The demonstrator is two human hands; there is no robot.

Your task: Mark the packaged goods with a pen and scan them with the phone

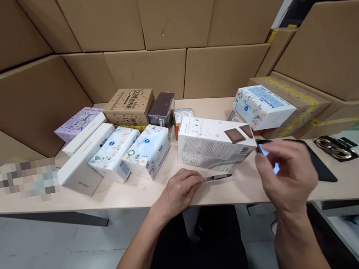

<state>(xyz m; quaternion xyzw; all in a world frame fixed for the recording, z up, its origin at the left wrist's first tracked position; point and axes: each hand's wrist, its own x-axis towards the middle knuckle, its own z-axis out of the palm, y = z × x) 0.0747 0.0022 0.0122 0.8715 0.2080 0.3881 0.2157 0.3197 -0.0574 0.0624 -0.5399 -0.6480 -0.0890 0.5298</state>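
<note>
Fingers, left hand (177, 192): clamped on slim tool (220, 177)
Fingers, right hand (292, 174): curled; cannot tell whether gripping
White box (206, 144): twelve o'clock from slim tool

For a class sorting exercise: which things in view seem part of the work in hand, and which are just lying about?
Likely in use:
slim pen-like tool, in the left hand
white carton with printed brown squares, near the right hand

Apparently lying about:
three floral tissue packs
purple box
brown cardboard box
two long white boxes
</note>
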